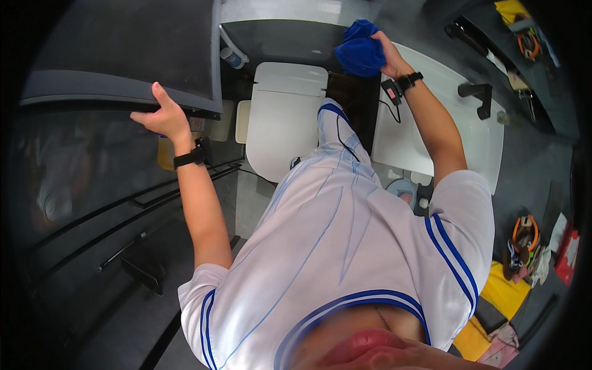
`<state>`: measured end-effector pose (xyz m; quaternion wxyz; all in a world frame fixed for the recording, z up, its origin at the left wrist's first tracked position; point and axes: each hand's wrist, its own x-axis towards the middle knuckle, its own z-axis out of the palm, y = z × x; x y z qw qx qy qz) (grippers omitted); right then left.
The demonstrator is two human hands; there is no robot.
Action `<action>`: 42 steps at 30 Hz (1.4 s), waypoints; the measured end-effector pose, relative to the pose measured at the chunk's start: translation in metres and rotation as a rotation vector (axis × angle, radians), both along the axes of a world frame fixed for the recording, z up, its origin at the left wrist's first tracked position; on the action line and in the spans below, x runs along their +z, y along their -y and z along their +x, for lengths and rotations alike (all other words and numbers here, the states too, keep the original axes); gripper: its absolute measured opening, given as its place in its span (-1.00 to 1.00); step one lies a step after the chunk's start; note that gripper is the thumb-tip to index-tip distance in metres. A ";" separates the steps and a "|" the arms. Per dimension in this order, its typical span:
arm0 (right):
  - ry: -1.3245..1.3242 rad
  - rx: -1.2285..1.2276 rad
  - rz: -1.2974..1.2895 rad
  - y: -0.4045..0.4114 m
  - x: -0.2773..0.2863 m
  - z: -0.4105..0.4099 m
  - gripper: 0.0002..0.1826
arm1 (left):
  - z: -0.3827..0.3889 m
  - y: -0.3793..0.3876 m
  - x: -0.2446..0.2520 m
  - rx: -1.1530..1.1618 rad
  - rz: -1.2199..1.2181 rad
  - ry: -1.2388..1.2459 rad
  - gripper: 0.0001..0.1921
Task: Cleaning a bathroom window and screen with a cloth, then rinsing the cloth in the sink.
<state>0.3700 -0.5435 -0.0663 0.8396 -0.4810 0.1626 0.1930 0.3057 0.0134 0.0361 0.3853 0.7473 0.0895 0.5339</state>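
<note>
My right hand grips a bunched blue cloth at the far side, near the back corner of a white washbasin. My left hand is at the lower edge of a dark framed panel on the left. Its thumb and forefinger are spread, with the thumb in front of the frame. Whether it presses on the frame, I cannot tell. Between my arms stands a white toilet with its lid down. Black straps circle both wrists.
A black faucet juts over the basin. Black rails run along the left wall. A can stands behind the toilet. Yellow cloths and an orange-rimmed item lie at right. A thin black cable crosses my leg.
</note>
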 end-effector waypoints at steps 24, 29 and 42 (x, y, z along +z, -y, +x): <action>0.393 -0.362 -0.530 0.024 -0.042 -0.073 -0.58 | 0.005 0.018 -0.004 0.047 -0.009 -0.010 -0.32; 0.908 -0.361 -1.416 -0.008 -0.074 0.069 -0.46 | 0.013 0.027 -0.007 0.032 -0.001 0.038 -0.33; 1.004 0.224 -2.152 -0.013 -0.129 0.174 -0.45 | 0.025 0.019 -0.026 0.173 0.014 0.080 -0.22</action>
